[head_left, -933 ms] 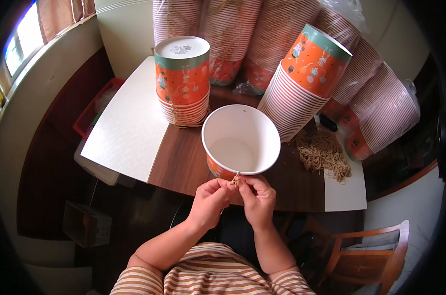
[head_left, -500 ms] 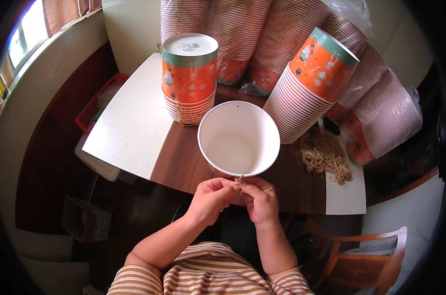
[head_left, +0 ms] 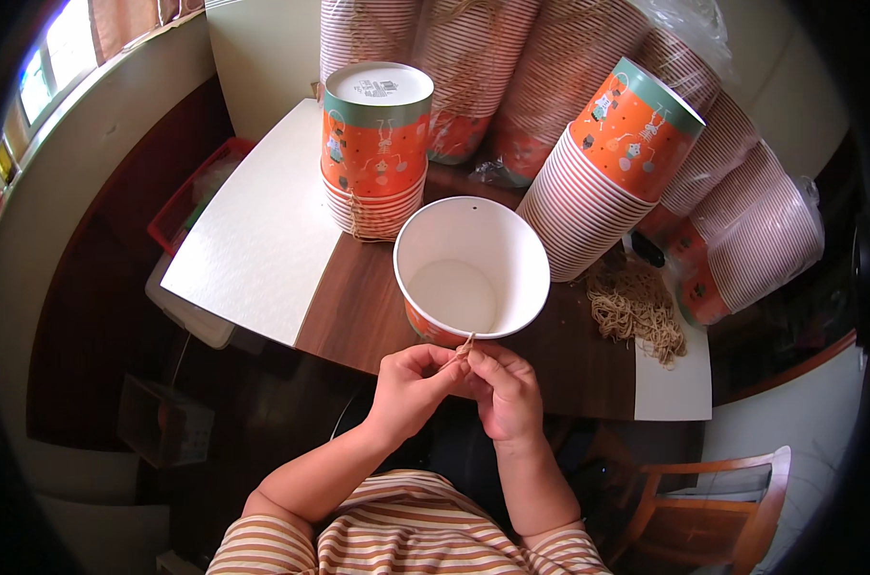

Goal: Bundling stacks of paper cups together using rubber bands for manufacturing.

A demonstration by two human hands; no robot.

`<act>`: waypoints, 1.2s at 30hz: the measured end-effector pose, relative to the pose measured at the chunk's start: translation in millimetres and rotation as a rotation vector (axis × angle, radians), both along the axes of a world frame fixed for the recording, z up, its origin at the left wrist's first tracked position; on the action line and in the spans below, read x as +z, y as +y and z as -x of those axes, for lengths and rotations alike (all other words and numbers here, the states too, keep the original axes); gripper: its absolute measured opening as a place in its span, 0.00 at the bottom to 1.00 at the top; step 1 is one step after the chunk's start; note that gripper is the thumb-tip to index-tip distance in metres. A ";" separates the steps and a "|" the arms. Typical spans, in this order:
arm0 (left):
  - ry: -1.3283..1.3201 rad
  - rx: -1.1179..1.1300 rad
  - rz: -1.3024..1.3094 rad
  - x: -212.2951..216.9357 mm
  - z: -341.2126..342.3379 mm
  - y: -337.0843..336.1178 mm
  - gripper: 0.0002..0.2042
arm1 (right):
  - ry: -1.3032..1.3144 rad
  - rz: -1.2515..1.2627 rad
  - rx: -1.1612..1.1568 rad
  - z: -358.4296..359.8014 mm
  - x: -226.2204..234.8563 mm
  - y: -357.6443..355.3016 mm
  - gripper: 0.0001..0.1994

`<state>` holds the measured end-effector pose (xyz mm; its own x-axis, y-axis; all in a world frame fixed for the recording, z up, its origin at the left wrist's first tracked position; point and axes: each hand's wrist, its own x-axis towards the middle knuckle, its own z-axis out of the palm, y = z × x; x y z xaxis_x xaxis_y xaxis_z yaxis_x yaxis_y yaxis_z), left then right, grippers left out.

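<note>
A white-lined paper bucket point(head_left: 472, 273) with an orange printed outside sits mouth up at the table's near edge, directly beyond my hands. A thin tan string point(head_left: 465, 348) runs up to its near rim. My left hand point(head_left: 408, 388) pinches the string between thumb and forefinger. Close against it, my right hand point(head_left: 508, 388) grips the same string, thumb on top, around what looks like a knot or loop. How the string is fixed to the bucket is partly hidden by my fingers.
Upside-down nested buckets point(head_left: 377, 144) stand at the left, with a leaning stack point(head_left: 588, 187) at the right. Plastic-wrapped stacks point(head_left: 574, 86) line the back. A heap of tan strings point(head_left: 636, 311) lies on the table point(head_left: 344, 307) at the right. A wooden chair point(head_left: 703, 508) is at lower right.
The bucket tips slightly, so more of its orange outside shows. My fingers have shifted a little on the string, and the whole view has moved slightly.
</note>
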<state>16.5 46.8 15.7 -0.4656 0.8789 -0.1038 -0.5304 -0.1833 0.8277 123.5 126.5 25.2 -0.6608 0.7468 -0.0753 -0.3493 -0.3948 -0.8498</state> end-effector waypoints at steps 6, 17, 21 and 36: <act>-0.018 -0.033 -0.068 3.4 2.4 -1.9 0.05 | 0.053 0.172 0.036 2.2 0.3 -1.0 0.09; 0.036 -0.025 -0.034 -3.0 7.8 -2.3 0.04 | -0.068 -0.015 -0.034 4.6 10.2 -3.5 0.09; 0.102 -0.009 -0.020 -3.1 7.7 -1.3 0.04 | -0.100 -0.121 -0.048 3.3 13.1 -2.5 0.09; 0.345 0.094 0.019 -0.2 8.1 -5.6 0.06 | -0.596 -1.573 -0.432 1.7 41.8 -3.9 0.12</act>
<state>8.4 41.2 15.5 -0.5544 0.8302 0.0581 -0.2005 -0.2010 0.9589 121.8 122.6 67.0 -0.5647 0.4404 0.6980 0.2809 0.8978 -0.3392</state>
